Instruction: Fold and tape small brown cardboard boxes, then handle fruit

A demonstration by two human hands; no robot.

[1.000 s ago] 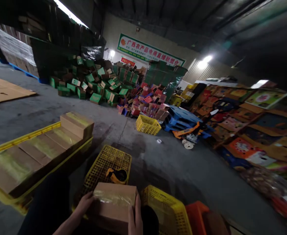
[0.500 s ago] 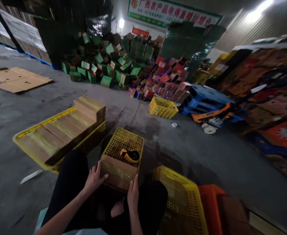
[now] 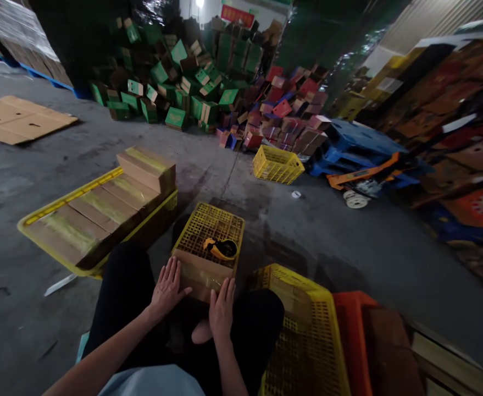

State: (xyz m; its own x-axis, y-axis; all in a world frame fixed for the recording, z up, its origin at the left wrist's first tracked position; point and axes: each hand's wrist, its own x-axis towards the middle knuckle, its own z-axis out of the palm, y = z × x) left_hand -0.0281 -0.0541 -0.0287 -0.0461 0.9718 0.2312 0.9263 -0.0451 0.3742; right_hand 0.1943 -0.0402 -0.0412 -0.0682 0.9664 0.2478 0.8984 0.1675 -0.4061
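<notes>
A taped box [image 3: 203,275] sits over the near end of a mesh-topped crate [image 3: 208,223], close to a seated worker's knees. The left hand [image 3: 167,291] lies open against its 9 o'clock end, fingers straight; the right hand [image 3: 221,311], also open, touches the 3 o'clock end. A tape dispenser [image 3: 225,249] lies on the mesh at 1 o'clock. At 10 o'clock, a yellow tub [image 3: 72,196] holds more taped cartons [image 3: 96,208]; at 4 o'clock stands a yellow basket [image 3: 332,335]. Green boxes [image 3: 175,117] heap up at 12 o'clock.

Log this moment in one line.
left hand: on taped carton | right hand: on carton's other end | yellow-black tool: on yellow crate
</notes>
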